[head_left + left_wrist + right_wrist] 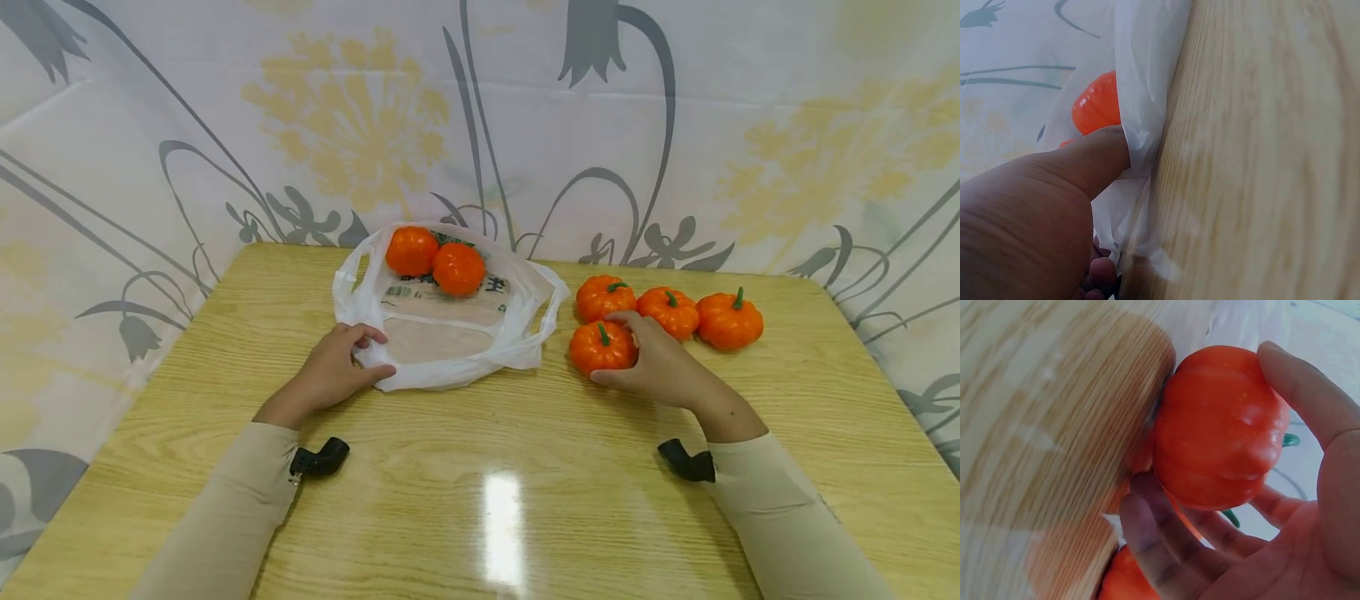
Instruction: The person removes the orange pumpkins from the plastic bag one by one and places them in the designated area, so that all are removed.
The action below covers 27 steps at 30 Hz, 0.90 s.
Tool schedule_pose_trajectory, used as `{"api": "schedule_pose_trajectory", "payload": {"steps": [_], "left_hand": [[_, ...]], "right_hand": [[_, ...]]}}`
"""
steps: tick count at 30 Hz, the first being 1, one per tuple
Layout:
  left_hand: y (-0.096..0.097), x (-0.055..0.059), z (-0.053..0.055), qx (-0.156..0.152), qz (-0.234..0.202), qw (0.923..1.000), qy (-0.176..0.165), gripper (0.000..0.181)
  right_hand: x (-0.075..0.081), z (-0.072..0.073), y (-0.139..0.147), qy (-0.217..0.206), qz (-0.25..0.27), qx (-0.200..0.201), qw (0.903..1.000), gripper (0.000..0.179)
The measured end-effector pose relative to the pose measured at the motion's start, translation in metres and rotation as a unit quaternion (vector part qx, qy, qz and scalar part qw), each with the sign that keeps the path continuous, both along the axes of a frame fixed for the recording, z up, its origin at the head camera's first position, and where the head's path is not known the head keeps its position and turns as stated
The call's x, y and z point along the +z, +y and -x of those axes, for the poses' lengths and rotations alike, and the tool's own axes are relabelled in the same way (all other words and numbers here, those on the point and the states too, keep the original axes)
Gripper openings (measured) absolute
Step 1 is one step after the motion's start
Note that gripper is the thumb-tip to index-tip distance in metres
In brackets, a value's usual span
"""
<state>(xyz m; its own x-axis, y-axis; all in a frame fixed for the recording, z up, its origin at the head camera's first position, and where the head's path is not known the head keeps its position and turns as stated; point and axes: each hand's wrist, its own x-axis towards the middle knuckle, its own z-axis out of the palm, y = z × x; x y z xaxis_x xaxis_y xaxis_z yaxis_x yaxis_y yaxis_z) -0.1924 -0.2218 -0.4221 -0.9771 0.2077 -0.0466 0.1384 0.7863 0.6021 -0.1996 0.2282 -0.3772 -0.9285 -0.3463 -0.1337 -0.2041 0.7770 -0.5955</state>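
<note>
A white plastic bag (pixel 450 377) lies on the table with its mouth spread open, and two orange toy pumpkins (pixel 459 269) are inside it. At the bag's near left edge, my left hand (pixel 330 371) holds the rim between thumb and fingers. In the left wrist view the thumb (pixel 1100 150) reaches inside the bag's wall. To the right of the bag, my right hand (pixel 663 367) grips an orange pumpkin (pixel 600 347) with a green stem. The right wrist view shows the thumb on one side of this pumpkin (pixel 1222 431) and bent fingers around the other.
Behind the gripped pumpkin stand three more: one at the back (pixel 600 297), one beside it (pixel 671 310) and one furthest right (pixel 731 321). The wooden table (pixel 420 492) ends at a floral cloth backdrop (pixel 510 125).
</note>
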Motion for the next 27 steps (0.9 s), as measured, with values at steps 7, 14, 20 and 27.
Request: {"api": "schedule_pose_trajectory", "payload": {"steps": [7, 14, 20, 27], "left_hand": [[0.0, 0.0, 0.0, -0.001, -0.001, 1.0, -0.001, 0.045], [0.0, 0.0, 0.0, 0.002, -0.002, 1.0, -0.004, 0.045], [0.001, 0.002, 0.0, 0.001, -0.005, 1.0, 0.0, 0.045], [0.0, 0.001, 0.0, 0.0, 0.0, 1.0, -0.001, 0.045]], "right_hand": [[0.0, 0.001, 0.0, 0.004, -0.003, 0.006, 1.0, 0.09], [0.001, 0.001, -0.001, 0.006, -0.005, 0.015, 0.9999, 0.091], [0.006, -0.001, -0.001, 0.001, -0.007, 0.016, 0.9999, 0.091], [0.017, -0.006, -0.001, 0.028, -0.023, 0.013, 0.9993, 0.083]]}}
